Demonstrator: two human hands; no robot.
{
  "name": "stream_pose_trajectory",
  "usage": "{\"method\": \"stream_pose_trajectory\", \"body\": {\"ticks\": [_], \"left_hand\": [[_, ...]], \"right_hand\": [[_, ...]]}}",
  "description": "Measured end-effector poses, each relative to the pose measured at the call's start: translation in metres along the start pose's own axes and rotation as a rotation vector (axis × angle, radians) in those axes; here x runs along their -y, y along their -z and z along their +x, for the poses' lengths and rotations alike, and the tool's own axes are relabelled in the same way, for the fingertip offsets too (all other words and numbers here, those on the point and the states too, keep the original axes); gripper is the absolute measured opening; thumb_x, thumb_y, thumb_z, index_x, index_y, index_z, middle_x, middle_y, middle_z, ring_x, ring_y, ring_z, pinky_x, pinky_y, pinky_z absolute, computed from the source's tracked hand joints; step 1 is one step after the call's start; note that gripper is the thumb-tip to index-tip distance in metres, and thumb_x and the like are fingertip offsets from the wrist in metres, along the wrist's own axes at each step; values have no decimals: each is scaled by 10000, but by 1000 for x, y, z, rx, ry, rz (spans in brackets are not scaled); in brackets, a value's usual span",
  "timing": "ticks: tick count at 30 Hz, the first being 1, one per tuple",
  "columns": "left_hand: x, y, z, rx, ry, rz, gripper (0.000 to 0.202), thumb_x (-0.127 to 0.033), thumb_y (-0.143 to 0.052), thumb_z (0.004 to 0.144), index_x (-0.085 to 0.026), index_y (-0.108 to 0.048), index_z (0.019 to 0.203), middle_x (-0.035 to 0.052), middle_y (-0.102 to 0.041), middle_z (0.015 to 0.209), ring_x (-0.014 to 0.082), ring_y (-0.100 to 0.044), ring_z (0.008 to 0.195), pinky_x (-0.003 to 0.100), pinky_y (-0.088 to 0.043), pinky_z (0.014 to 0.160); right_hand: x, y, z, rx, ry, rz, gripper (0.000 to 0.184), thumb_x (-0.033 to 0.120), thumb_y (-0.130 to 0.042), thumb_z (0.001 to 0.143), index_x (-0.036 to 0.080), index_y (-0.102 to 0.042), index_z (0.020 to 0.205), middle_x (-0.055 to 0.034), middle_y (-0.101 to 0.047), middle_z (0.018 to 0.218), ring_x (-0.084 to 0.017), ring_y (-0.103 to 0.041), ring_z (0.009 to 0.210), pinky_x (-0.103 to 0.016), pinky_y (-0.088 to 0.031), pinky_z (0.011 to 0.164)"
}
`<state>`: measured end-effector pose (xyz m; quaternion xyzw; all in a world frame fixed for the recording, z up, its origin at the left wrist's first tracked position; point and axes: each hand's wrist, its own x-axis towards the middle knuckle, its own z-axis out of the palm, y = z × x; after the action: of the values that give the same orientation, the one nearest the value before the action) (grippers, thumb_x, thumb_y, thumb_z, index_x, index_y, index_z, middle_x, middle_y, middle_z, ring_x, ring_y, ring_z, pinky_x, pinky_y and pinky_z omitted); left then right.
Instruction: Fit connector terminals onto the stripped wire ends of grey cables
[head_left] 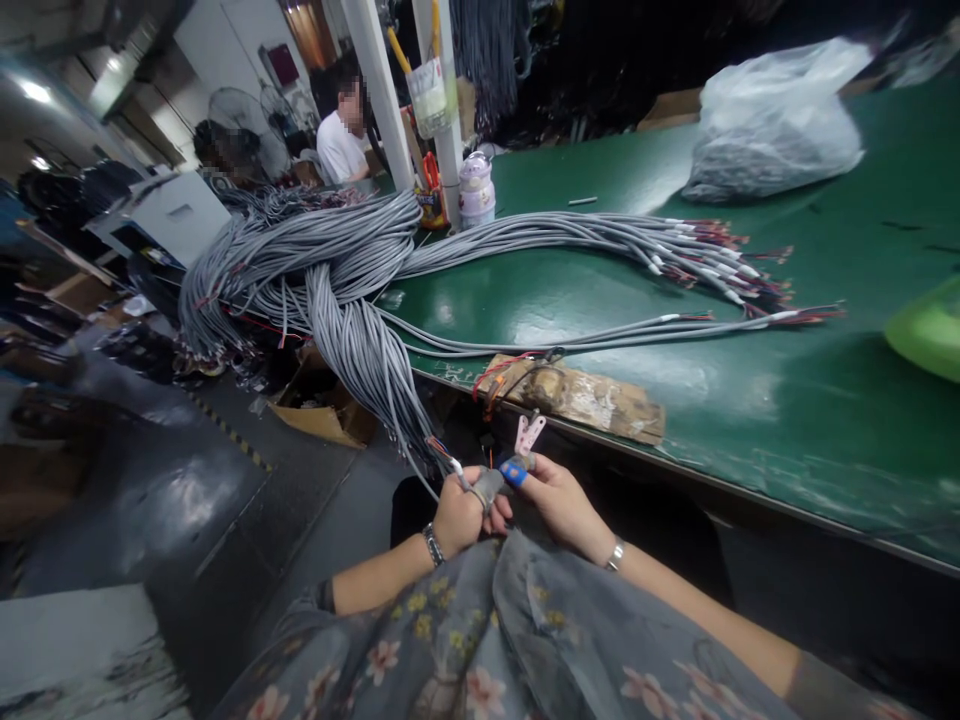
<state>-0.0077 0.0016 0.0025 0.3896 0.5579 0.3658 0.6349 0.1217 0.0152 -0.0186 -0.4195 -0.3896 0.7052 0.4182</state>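
Observation:
My left hand (461, 515) is closed around a grey cable, whose white-sleeved end (458, 468) and thin coloured wires stick out above the fingers. A grey wrap (487, 487) covers the thumb area of that hand. My right hand (561, 502), with blue tape (514, 473) on its thumb, is pinched close beside the left one; whatever lies between its fingertips is too small to make out. Just above the right fingers stands a pink clip (529, 433) by the bench edge. A thick bundle of grey cables (367, 345) hangs over that edge towards my left hand.
On the green bench (750, 400) lie a wooden board (577, 395), more grey cables (555, 232) with stripped ends, a plastic bag (776, 125) and a lilac bottle (477, 188). A cardboard box (322, 405) sits below. Another person (341, 140) is beyond the post.

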Motion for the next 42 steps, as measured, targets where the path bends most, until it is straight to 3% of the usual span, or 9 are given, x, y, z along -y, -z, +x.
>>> {"method": "stream_pose_trajectory", "body": {"ticks": [5,10,14,20,32,42], "left_hand": [[-2,3,0,-1,11,-27,471,-618,-622,621,-156,-540,575,-7,-543,415,65,-429,291,184,-251,313],[-7,8,-1,41,26,-86,457,-588,-645,612,-138,-570,583,-11,-532,409,61,-408,281,189,-239,305],[-16,5,0,167,66,-121,432,-554,-672,603,-134,-573,586,-7,-533,405,64,-398,269,193,-221,293],[-26,-8,7,306,124,-172,409,-520,-686,591,-121,-599,588,-10,-519,389,60,-371,255,198,-217,281],[-18,-9,10,344,152,-162,434,-543,-695,565,-118,-609,569,-7,-516,378,67,-378,245,200,-196,275],[-18,-5,-2,342,142,-146,455,-561,-693,589,-112,-618,609,12,-550,419,68,-396,276,198,-224,306]], "right_hand": [[12,1,-5,-66,-28,62,441,590,-736,576,190,-565,646,49,-451,509,-97,-373,485,-264,-331,500],[16,20,-6,-85,-62,181,479,656,-667,619,191,-579,691,5,-518,611,-115,-423,527,-274,-385,518],[25,29,7,-68,-104,215,511,698,-620,634,199,-621,743,-30,-587,690,-129,-475,556,-264,-415,520],[37,20,21,-12,-57,169,499,677,-633,646,189,-650,753,-31,-595,660,-136,-492,549,-262,-424,517],[32,10,24,-119,-82,333,399,611,-704,622,220,-652,678,1,-536,607,-132,-459,523,-270,-417,511],[34,12,17,-2,-167,381,487,691,-535,721,223,-663,751,-31,-600,686,-136,-488,528,-266,-434,499]]}}
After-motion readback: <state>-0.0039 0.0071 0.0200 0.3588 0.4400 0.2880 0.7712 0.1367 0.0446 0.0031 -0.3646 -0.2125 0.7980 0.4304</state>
